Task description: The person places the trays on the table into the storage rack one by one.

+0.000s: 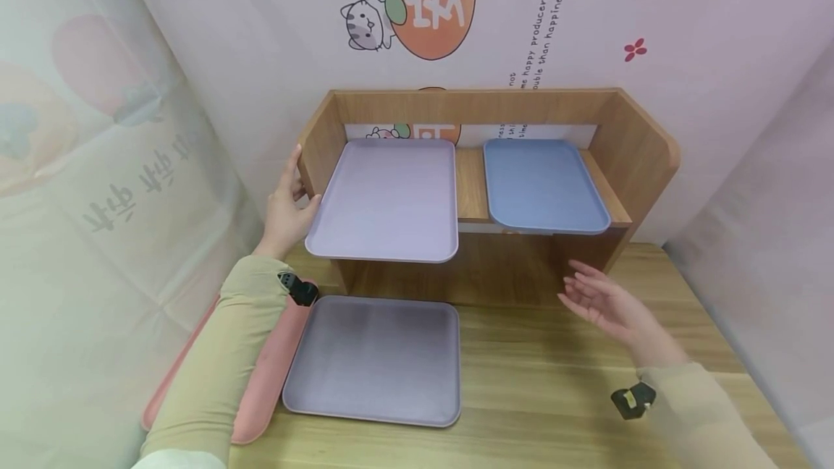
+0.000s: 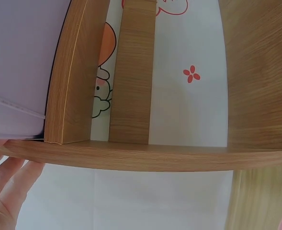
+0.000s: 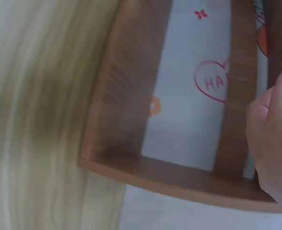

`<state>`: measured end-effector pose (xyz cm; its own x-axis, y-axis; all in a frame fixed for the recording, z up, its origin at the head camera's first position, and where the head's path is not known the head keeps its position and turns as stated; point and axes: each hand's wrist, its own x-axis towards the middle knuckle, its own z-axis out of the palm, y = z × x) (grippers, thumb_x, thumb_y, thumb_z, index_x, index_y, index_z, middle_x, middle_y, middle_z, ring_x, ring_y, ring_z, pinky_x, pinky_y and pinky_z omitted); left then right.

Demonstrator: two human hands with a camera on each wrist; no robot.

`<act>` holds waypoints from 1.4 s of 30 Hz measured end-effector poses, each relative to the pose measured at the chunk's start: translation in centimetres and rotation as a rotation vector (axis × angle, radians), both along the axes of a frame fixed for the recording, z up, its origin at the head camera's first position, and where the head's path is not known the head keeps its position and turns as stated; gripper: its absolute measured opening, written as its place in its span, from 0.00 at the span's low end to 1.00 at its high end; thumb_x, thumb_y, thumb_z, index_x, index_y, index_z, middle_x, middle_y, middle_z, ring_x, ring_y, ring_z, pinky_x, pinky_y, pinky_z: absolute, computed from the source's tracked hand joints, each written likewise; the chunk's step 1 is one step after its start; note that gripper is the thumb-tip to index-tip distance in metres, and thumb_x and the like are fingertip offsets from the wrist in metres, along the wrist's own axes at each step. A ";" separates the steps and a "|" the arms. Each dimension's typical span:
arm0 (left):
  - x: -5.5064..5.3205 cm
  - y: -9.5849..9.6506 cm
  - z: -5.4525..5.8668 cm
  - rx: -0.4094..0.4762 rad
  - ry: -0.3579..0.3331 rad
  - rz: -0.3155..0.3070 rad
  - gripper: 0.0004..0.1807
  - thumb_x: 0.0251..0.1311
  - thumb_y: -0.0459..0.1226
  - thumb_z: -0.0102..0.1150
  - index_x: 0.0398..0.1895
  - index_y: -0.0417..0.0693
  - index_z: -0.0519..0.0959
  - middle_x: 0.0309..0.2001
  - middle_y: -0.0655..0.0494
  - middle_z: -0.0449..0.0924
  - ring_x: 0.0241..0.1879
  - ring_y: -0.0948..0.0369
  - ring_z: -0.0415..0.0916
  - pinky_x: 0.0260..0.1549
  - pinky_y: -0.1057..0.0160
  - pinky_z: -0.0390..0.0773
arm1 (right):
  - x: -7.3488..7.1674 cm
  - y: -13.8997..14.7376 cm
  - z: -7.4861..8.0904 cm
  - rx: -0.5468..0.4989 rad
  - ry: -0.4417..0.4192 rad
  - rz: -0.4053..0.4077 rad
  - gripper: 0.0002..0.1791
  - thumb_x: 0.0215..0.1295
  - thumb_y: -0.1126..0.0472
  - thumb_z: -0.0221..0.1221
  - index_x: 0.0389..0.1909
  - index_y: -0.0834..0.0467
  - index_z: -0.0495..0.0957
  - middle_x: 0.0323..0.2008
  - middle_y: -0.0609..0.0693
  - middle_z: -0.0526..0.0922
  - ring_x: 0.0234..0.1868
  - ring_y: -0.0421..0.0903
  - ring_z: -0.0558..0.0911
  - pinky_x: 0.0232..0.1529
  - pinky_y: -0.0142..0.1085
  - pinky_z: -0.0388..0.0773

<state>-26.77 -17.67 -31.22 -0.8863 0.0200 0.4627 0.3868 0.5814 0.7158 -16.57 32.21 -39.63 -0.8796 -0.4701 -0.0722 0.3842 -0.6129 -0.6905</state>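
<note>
A wooden desktop shelf (image 1: 478,107) stands against the back wall, with a lilac tray (image 1: 394,197) and a blue tray (image 1: 544,185) on its upper board. My left hand (image 1: 287,208) grips the shelf's left side panel, its fingers along the outer face and its thumb at the front edge beside the lilac tray. In the left wrist view, fingers (image 2: 21,187) touch the panel from outside. My right hand (image 1: 606,306) hovers before the shelf's lower right side, fingers loosely bent, holding nothing. It looks blurred in the right wrist view.
A grey-purple tray (image 1: 378,360) lies on the wooden table (image 1: 521,396) before the shelf. Left of it, a pink tray (image 1: 267,375) is partly hidden under my left forearm. Printed white cloth (image 1: 260,20) hangs behind and at both sides.
</note>
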 end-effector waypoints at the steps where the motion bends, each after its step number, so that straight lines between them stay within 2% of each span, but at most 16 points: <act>1: 0.0 0.0 0.0 0.000 0.000 0.000 0.48 0.60 0.25 0.55 0.75 0.69 0.43 0.63 0.29 0.65 0.59 0.39 0.71 0.57 0.43 0.71 | 0.1 -0.3 -0.4 0.015 0.013 0.015 0.19 0.74 0.68 0.37 0.50 0.54 0.76 0.41 0.52 0.76 0.44 0.43 0.76 0.55 0.37 0.78; 8: 0.0 0.1 -0.1 0.002 -0.006 0.001 0.48 0.60 0.26 0.54 0.74 0.70 0.43 0.63 0.30 0.66 0.59 0.39 0.70 0.57 0.43 0.71 | 0.8 -2.7 -4.2 0.131 0.066 0.132 0.21 0.74 0.67 0.36 0.51 0.47 0.76 0.42 0.45 0.78 0.45 0.39 0.78 0.58 0.35 0.75; 16: -0.2 0.1 -0.1 -0.004 -0.012 0.007 0.49 0.60 0.26 0.54 0.74 0.72 0.43 0.62 0.31 0.67 0.59 0.40 0.70 0.58 0.44 0.71 | 1.9 -6.2 -8.5 0.257 0.021 0.174 0.19 0.73 0.67 0.39 0.50 0.43 0.73 0.42 0.43 0.76 0.46 0.37 0.77 0.58 0.36 0.75; 17: -0.2 0.2 0.0 -0.002 -0.010 0.005 0.48 0.60 0.26 0.55 0.74 0.72 0.43 0.62 0.31 0.66 0.59 0.40 0.70 0.58 0.44 0.71 | 2.1 -6.7 -9.0 0.289 0.020 0.176 0.18 0.73 0.67 0.40 0.51 0.44 0.72 0.42 0.44 0.75 0.46 0.38 0.77 0.58 0.37 0.75; 20: -0.2 0.2 -0.1 -0.002 -0.010 0.000 0.49 0.60 0.25 0.54 0.75 0.71 0.42 0.62 0.30 0.67 0.59 0.40 0.70 0.58 0.44 0.70 | 2.5 -8.0 -10.5 0.375 0.014 0.182 0.19 0.73 0.65 0.42 0.63 0.54 0.63 0.44 0.46 0.73 0.47 0.40 0.77 0.59 0.41 0.75; 23: -0.2 0.2 -0.1 -0.004 -0.020 0.006 0.49 0.60 0.25 0.54 0.74 0.72 0.42 0.62 0.31 0.67 0.59 0.40 0.70 0.58 0.44 0.70 | 2.6 -9.4 -11.7 0.449 0.007 0.174 0.28 0.73 0.63 0.43 0.70 0.65 0.47 0.44 0.48 0.74 0.47 0.42 0.77 0.57 0.45 0.76; 25: -0.2 0.2 -0.1 -0.003 -0.023 0.010 0.49 0.60 0.25 0.54 0.74 0.72 0.42 0.62 0.31 0.67 0.59 0.39 0.70 0.58 0.43 0.70 | 2.5 -10.2 -12.5 0.478 0.001 0.170 0.33 0.72 0.63 0.44 0.70 0.68 0.40 0.44 0.48 0.74 0.46 0.43 0.77 0.53 0.45 0.79; 27: -0.1 0.2 -0.1 -0.002 -0.025 0.013 0.49 0.60 0.25 0.54 0.74 0.73 0.42 0.62 0.31 0.67 0.59 0.39 0.70 0.58 0.43 0.70 | 2.2 -11.0 -13.1 0.504 0.007 0.170 0.34 0.72 0.63 0.45 0.70 0.68 0.39 0.43 0.48 0.74 0.44 0.43 0.77 0.49 0.44 0.80; 35: 0.1 0.2 0.0 -0.003 -0.043 0.012 0.49 0.60 0.26 0.54 0.74 0.72 0.41 0.63 0.31 0.66 0.60 0.39 0.69 0.58 0.42 0.70 | 1.4 -12.8 -15.1 0.630 0.054 0.177 0.32 0.71 0.64 0.48 0.71 0.64 0.46 0.38 0.49 0.78 0.39 0.43 0.79 0.35 0.37 0.83; 38: 0.1 0.2 0.0 -0.001 -0.044 0.011 0.49 0.60 0.26 0.54 0.74 0.71 0.41 0.63 0.31 0.66 0.60 0.39 0.69 0.58 0.42 0.69 | 1.4 -13.3 -15.2 0.709 0.092 0.153 0.34 0.68 0.65 0.52 0.70 0.64 0.49 0.36 0.50 0.80 0.36 0.43 0.80 0.32 0.36 0.83; 42: 0.0 0.1 0.0 0.003 -0.035 0.010 0.49 0.60 0.25 0.54 0.74 0.72 0.41 0.62 0.31 0.67 0.60 0.39 0.69 0.58 0.43 0.70 | 1.4 -14.0 -14.7 0.846 0.203 0.120 0.34 0.63 0.67 0.57 0.68 0.67 0.55 0.33 0.53 0.80 0.32 0.43 0.80 0.31 0.36 0.83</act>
<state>-26.75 -17.56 -31.24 -0.9019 0.0097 0.4319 0.3559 0.5831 0.7302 -15.17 18.17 -54.36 -0.8612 -0.4200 -0.2862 0.2340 0.1721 -0.9569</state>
